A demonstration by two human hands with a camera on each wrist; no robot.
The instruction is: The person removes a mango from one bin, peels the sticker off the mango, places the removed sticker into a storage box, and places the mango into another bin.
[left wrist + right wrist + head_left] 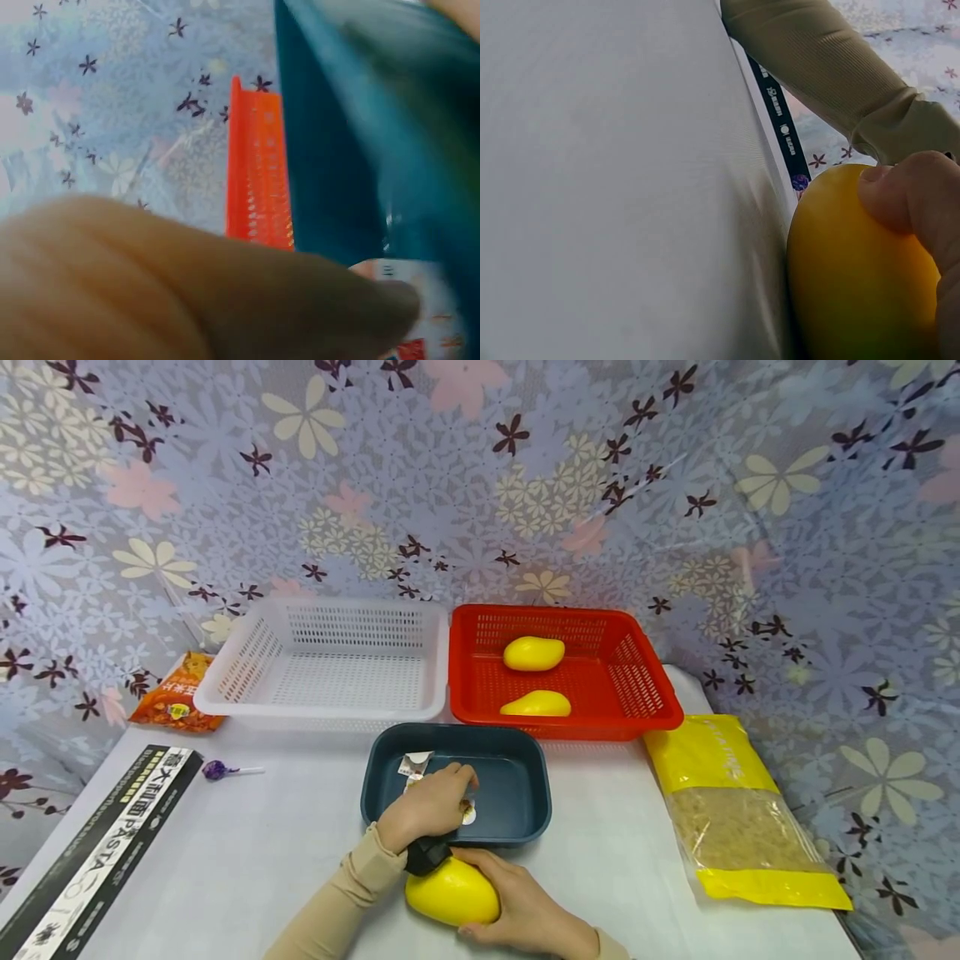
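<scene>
In the head view my left hand reaches into a dark blue basin, fingers bent. Around it lie a small white printed piece and a round white piece. The left wrist view shows the thumb overlapping a white card-like thing with red print; I cannot tell whether the fingers pinch it. Below the left wrist, just in front of the basin, my right hand grips a yellow mango. The right thumb presses the mango's side in the right wrist view.
Behind the basin stand a white basket and a red basket holding two mangoes. To the left lie a pasta box, a lollipop and an orange snack bag. A yellow bag lies right.
</scene>
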